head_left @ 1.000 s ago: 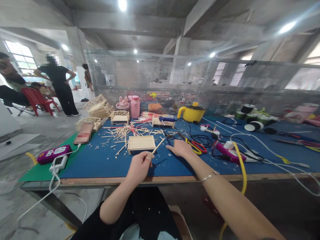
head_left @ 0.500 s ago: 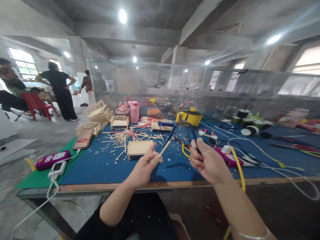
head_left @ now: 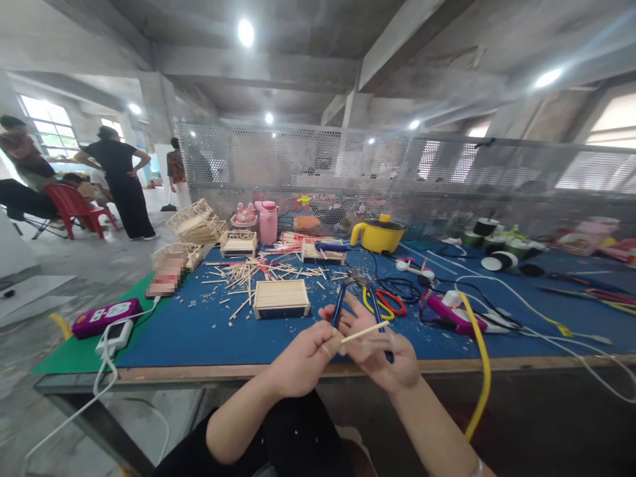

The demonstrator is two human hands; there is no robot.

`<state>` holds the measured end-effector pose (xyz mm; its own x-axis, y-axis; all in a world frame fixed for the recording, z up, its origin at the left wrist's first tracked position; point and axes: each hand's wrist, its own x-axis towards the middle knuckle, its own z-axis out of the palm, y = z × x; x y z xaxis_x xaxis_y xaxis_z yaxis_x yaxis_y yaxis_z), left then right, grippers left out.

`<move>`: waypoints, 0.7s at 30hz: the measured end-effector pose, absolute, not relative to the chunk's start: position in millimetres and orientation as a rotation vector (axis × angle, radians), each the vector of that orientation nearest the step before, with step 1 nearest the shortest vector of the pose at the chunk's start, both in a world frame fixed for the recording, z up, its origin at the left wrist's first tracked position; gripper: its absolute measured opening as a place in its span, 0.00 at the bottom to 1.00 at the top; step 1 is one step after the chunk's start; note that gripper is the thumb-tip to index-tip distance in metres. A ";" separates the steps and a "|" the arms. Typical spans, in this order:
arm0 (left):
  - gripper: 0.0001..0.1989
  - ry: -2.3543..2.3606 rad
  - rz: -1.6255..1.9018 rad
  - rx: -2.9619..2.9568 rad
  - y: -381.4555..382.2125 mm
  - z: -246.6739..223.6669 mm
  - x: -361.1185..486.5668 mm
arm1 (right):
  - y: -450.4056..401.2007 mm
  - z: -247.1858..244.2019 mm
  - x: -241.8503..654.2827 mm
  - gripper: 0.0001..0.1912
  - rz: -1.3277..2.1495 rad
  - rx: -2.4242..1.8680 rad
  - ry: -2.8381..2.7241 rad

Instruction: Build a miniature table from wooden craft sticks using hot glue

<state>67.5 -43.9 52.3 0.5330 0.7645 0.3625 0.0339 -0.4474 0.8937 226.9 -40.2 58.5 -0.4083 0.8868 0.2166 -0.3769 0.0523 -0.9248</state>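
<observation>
My left hand (head_left: 308, 354) is closed in a pinch on a thin wooden stick (head_left: 368, 331), which points right across the front of my right hand. Blue-handled pliers (head_left: 339, 303) lie within my right hand (head_left: 387, 358), handles spread and jaws pointing away from me. Its fingers pass around and between the handles, with some stretched out, so the hold looks loose. The hands meet near the table's front edge. Just beyond my left hand is a small wooden stick-built frame (head_left: 281, 296) with a slatted top.
Loose sticks (head_left: 248, 275) and chips lie on the blue mat. Behind stand more small wooden frames (head_left: 238, 243), a pink bottle (head_left: 267, 223) and a yellow pot (head_left: 381, 236). Scissors (head_left: 390, 301), cables and a purple power strip (head_left: 452, 313) are at right; a phone (head_left: 166, 277) is at left.
Both hands have come together, lower and nearer the table edge. The pliers have dropped from upright in front of the pot, and the stick now points right.
</observation>
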 end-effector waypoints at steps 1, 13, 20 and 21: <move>0.18 0.697 1.002 1.828 -42.7 49.9 68.6 | -38.6 59.0 229.2 0.41 1.524 -0.594 -1.322; 0.15 1.054 1.202 1.412 -15.6 27.2 63.5 | -57.0 67.8 279.8 0.38 0.782 -1.450 -2.217; 0.16 1.027 1.179 1.453 -21.0 27.2 65.6 | -60.6 72.1 270.8 0.42 0.812 -1.479 -2.319; 0.16 1.029 1.190 1.442 -20.1 26.8 65.0 | -61.4 72.2 272.2 0.42 0.816 -1.482 -2.320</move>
